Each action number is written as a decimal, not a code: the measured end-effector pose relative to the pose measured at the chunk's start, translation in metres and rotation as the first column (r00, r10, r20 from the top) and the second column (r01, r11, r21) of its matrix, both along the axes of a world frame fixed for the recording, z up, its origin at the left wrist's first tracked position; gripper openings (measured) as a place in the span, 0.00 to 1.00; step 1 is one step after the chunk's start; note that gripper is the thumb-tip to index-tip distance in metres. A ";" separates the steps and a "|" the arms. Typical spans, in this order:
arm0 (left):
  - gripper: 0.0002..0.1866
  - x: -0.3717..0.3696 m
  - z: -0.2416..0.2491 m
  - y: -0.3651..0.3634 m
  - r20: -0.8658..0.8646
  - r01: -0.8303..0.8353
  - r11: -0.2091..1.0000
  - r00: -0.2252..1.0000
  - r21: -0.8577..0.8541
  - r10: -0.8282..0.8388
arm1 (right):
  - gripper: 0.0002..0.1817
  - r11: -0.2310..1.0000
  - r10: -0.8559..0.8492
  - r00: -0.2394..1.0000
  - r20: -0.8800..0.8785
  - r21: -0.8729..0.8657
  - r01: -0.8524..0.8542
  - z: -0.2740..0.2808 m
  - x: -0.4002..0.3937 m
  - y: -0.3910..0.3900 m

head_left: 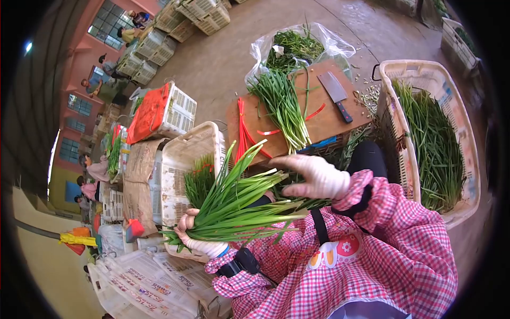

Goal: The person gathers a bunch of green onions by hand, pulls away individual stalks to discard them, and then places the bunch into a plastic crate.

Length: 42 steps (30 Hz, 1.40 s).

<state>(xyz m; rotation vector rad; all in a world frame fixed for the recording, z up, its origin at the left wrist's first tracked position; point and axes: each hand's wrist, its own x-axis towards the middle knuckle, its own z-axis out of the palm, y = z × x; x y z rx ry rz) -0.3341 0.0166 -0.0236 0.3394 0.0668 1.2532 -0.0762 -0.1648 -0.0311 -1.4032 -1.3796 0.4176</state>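
My left hand (pixel 194 234), wrapped in pale tape, is closed round a bunch of long green leaves (pixel 239 204) that fan out to the right. Just right of the leaf tips, my right hand (pixel 313 175) has its fingers apart and holds nothing. A second green bunch with white stems (pixel 281 106) lies on the brown board (pixel 324 125). Red ties (pixel 243 130) rest at the board's left side. A cleaver (pixel 336 94) with a dark handle lies at its right.
A white crate (pixel 417 64) of greens stands at the right, another crate (pixel 196 138) at the left. Behind the board sits a clear plastic bag (pixel 340 50) with greens. Stacked crates (pixel 154 48) and several people (pixel 95 87) are farther left.
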 end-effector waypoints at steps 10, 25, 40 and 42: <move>0.09 -0.006 -0.034 0.009 -0.065 0.130 0.975 0.987 -0.181 -0.144 | 0.13 0.979 0.202 0.535 -0.821 0.167 -0.112 0.003 -0.021 0.016; 0.12 -0.007 -0.009 -0.002 0.285 0.184 0.978 0.947 -0.097 -0.150 | 0.16 0.983 -0.002 0.704 -0.711 -0.131 -0.129 -0.064 0.029 -0.025; 0.14 0.003 0.027 -0.006 -0.011 0.214 0.975 0.977 0.058 -0.214 | 0.20 0.888 0.339 0.305 -0.890 0.196 -0.415 -0.081 -0.017 0.013; 0.14 0.005 0.030 -0.006 -0.171 0.149 0.987 0.975 0.051 -0.139 | 0.20 0.898 0.176 0.397 -0.901 -0.018 -0.440 -0.076 -0.017 0.005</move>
